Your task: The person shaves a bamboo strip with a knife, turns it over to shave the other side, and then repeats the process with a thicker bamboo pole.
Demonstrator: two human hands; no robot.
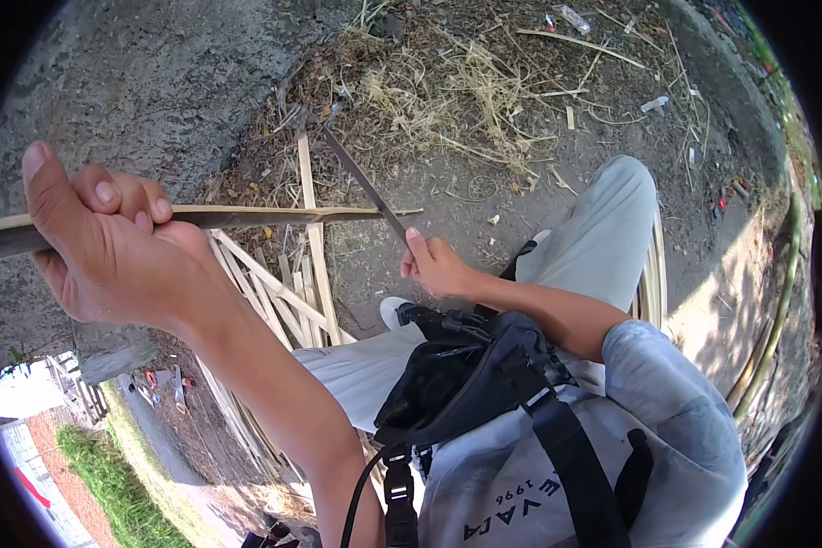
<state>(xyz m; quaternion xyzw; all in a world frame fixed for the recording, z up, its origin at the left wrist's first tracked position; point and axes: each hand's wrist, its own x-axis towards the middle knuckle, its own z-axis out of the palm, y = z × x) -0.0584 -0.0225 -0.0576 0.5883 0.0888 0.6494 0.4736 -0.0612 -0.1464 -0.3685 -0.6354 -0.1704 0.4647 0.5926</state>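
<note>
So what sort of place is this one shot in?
Likely an outdoor yard where bamboo is split by hand: bare dirt ground, a pile of bamboo strips, and dry shavings scattered about.

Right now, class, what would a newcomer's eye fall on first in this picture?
The left hand grips a long bamboo strip running across the frame. The right hand holds a knife, its blade angled up across that strip. Below the strip, cut slats lie piled on the ground, with dry shavings scattered beyond.
</note>
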